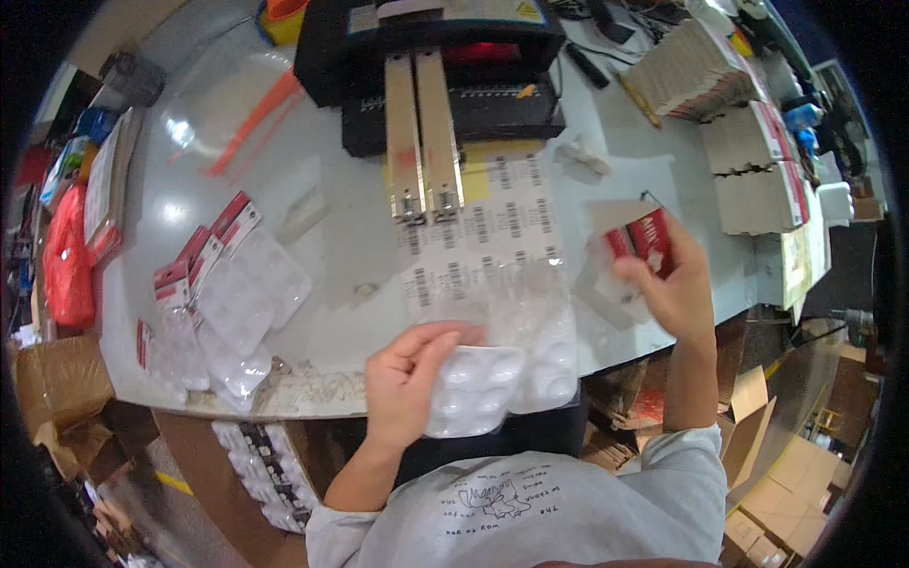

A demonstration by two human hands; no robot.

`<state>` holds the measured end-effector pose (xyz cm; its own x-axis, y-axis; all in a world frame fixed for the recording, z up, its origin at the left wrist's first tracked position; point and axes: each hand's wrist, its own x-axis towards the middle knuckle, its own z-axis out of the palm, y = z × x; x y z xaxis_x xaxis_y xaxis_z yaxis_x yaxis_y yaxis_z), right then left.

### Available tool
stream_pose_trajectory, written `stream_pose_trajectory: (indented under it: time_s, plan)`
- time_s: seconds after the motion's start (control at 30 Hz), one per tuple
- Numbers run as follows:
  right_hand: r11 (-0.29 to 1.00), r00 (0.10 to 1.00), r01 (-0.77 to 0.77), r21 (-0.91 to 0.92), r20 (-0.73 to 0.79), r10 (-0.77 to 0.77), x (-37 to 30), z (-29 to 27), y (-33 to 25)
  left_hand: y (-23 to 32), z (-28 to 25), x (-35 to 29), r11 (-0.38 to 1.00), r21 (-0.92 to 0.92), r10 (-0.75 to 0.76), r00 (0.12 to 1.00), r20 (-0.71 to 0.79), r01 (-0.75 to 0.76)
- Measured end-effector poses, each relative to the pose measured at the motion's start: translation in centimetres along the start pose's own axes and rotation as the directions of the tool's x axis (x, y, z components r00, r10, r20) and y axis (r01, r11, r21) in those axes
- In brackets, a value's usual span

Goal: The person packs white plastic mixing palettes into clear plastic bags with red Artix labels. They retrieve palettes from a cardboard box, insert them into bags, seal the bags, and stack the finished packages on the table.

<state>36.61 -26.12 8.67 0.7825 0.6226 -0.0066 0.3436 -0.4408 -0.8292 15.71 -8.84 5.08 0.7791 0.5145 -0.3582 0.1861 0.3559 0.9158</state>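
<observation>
Two items held on my remote feed: white tray (473,393), lower centre, gripped by left hand (405,383); red card (632,241), centre right, pinched by right hand (684,289). Pale worktop (346,346), mid-frame; black machine (331,57), top; cartons (793,488), lower right.

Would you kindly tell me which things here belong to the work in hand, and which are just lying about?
Apparently in use:
- white welled tray, in left hand
- red card, in right hand
- barcode label sheet
- red-topped packs

Apparently just lying about:
- orange strip
- red plastic bundle
- yellow stick
</observation>
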Motion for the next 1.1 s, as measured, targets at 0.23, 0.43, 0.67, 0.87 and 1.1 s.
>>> stream_pose_trajectory:
  time_s: [0.23, 0.43, 0.67, 0.87, 1.1]
  plan:
    - [0.999, 0.842, 0.033, 0.034, 0.537, -0.046, 1.4, 6.2, -5.7, 1.5, -0.6, -1.3, 0.981, 0.191, 0.038, 0.999, 0.001, -0.038]
    - [0.99, 0.836, 0.111, 0.09, 0.531, -0.142, 1.4, 7.0, -5.8, 0.9, -1.2, -0.8, 0.952, 0.3, 0.06, 0.998, 0.008, -0.06]
    - [0.976, 0.839, 0.208, 0.062, 0.501, -0.21, 2.2, 6.4, -4.3, 0.2, -1.3, -0.5, 0.929, 0.347, 0.181, 0.977, -0.114, -0.132]
    - [0.916, 0.76, -0.354, 0.19, 0.629, 0.163, 1.0, 6.3, -2.3, -0.9, -1.6, 0.4, 0.964, 0.194, 0.231, 0.934, -0.271, -0.182]
    - [0.82, 0.74, -0.486, 0.303, 0.641, 0.202, -0.3, 6.5, -1.6, -1.2, -1.2, 0.1, 0.966, 0.198, 0.224, 0.923, -0.313, -0.168]
